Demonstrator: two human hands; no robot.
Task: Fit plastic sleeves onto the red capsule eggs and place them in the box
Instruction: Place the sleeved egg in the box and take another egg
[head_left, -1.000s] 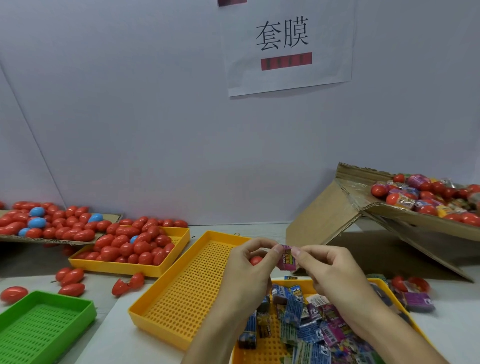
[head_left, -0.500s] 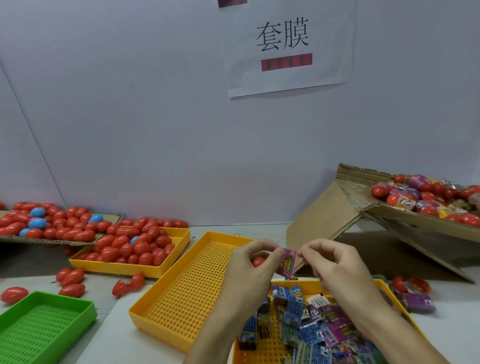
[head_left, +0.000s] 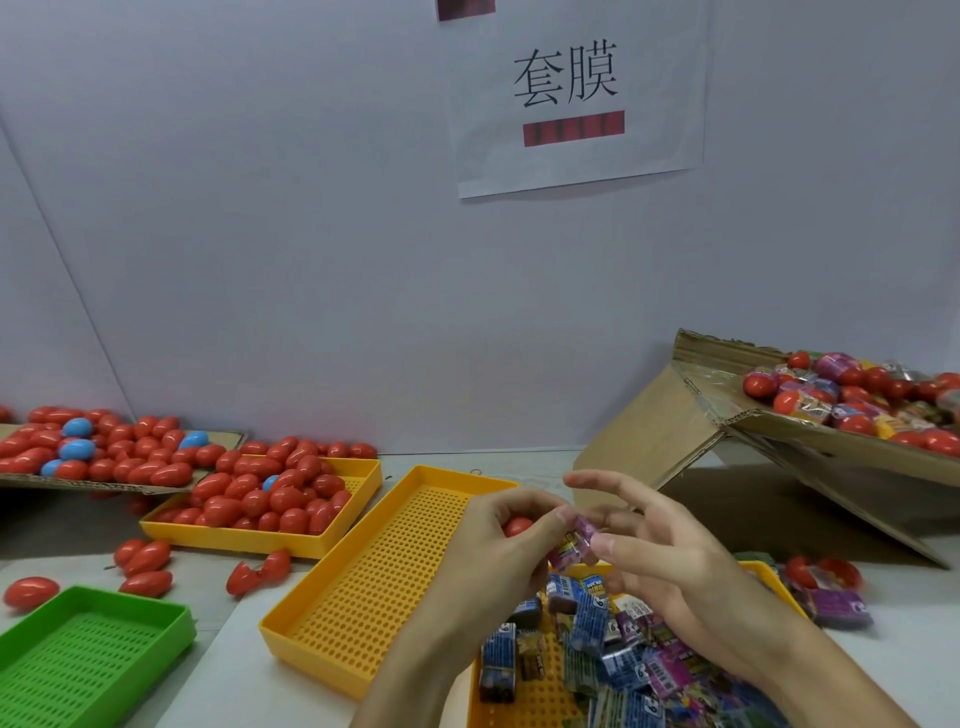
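My left hand (head_left: 498, 551) curls round a red capsule egg (head_left: 517, 526), only a small part of which shows between the fingers. Its thumb also pinches a purple plastic sleeve (head_left: 574, 543) held just above the yellow tray of sleeves (head_left: 763, 574). My right hand (head_left: 654, 561) pinches the same sleeve from the right with thumb and a finger, its other fingers spread out. The cardboard box (head_left: 810, 441) tilts at the right and holds several sleeved eggs.
An empty yellow tray (head_left: 374, 577) lies left of my hands. Farther left stand a yellow tray of red eggs (head_left: 358, 512), a cardboard sheet with red and blue eggs (head_left: 104, 452), a green tray (head_left: 88, 654) and loose eggs (head_left: 145, 558).
The sleeve has tilted and dropped slightly between my hands. My right hand's fingers have spread open and moved a little right and down; the left hand still holds the egg.
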